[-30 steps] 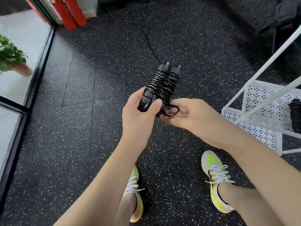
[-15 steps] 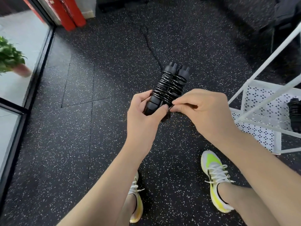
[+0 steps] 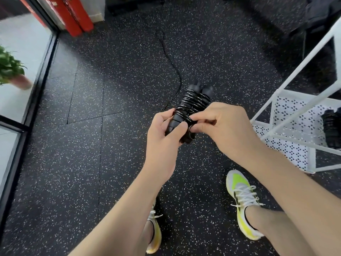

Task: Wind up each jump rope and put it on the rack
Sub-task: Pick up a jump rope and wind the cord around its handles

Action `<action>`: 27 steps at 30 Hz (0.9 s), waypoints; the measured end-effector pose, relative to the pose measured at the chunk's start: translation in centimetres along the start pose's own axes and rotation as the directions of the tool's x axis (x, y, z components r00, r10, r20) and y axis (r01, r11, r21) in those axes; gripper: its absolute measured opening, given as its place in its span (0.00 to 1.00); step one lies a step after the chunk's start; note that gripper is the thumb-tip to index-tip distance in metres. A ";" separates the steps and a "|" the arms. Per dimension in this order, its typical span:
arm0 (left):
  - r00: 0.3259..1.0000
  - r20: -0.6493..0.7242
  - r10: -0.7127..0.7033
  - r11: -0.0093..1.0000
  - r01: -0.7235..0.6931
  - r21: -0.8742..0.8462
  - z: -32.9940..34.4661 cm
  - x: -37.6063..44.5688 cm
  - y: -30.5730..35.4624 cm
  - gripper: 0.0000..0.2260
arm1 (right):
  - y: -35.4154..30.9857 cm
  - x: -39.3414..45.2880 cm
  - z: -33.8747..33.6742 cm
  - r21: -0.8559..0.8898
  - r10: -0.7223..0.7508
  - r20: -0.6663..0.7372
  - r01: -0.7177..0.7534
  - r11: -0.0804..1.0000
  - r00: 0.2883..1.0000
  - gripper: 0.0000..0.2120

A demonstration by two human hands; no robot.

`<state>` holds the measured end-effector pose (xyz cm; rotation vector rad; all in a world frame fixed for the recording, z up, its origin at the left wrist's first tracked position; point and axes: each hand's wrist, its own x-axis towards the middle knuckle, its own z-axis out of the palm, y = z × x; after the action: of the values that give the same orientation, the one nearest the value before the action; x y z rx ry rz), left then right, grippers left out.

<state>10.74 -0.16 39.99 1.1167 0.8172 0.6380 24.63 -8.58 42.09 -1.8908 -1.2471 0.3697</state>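
Black speckled rubber floor (image 3: 73, 163) fills the view, with tile seams running through its left half and open floor ahead of your shoes (image 3: 243, 202). Along the floor's left edge runs a dark window frame (image 3: 36, 85), with a plant (image 3: 9, 67) beyond the glass. Red posts (image 3: 73, 17) stand at the far left corner; a pale label on one is too blurred to read. At the right edge stands the white rack (image 3: 295, 130), its perforated shelf already holding one wound rope (image 3: 332, 130) near the shelf's right side.

You hold the rope (image 3: 193, 106) in front of you above the middle of the floor, just left of the rack and not touching it. Its cord is coiled tightly round the two handles laid side by side. Your left hand (image 3: 162, 143) grips the handles' near end, thumb curled over the top. Your right hand (image 3: 227, 128) pinches the cord at the lowest coils, fingers bent tightly. Another black cord (image 3: 171, 61) trails across the floor beyond.

Compared with half a second ago, your right hand's fingers have closed further in on the coils, and the bundle sits much as it did.
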 end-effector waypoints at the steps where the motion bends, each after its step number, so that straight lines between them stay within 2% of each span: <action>1: 1.000 -0.002 0.003 1.000 -0.003 0.018 0.1 0.0 0.0 0.18 | -0.1 0.1 -0.1 -0.010 0.009 0.001 -0.009 1.000 1.000 0.10; 5: 0.998 0.025 0.055 0.985 -0.058 0.163 0.2 0.1 -0.1 0.14 | -0.4 0.1 -0.5 -0.040 0.082 -0.003 -0.082 0.996 0.997 0.08; 15: 0.995 0.103 0.004 0.969 -0.029 0.244 -0.3 0.2 -0.1 0.18 | -0.3 0.3 -1.3 -0.068 0.169 0.082 -0.163 0.984 0.982 0.10; 18: 0.993 0.116 -0.003 0.969 -0.026 0.245 -0.6 0.4 -0.1 0.17 | -0.1 0.2 -1.2 -0.033 0.172 0.099 -0.169 0.985 0.980 0.09; 22: 0.996 0.091 0.003 0.969 -0.026 0.247 -0.9 0.6 0.1 0.17 | 0.1 0.2 -1.2 0.085 0.207 0.190 -0.226 0.970 0.960 0.07; 27: 0.996 0.083 -0.046 0.985 0.032 0.171 -1.1 0.6 0.2 0.15 | -0.1 0.2 -1.2 0.115 0.164 0.225 -0.193 0.974 0.961 0.07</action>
<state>10.19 0.95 39.82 1.2708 0.8282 0.4908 25.41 -8.99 42.93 -1.8882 -1.1582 0.7537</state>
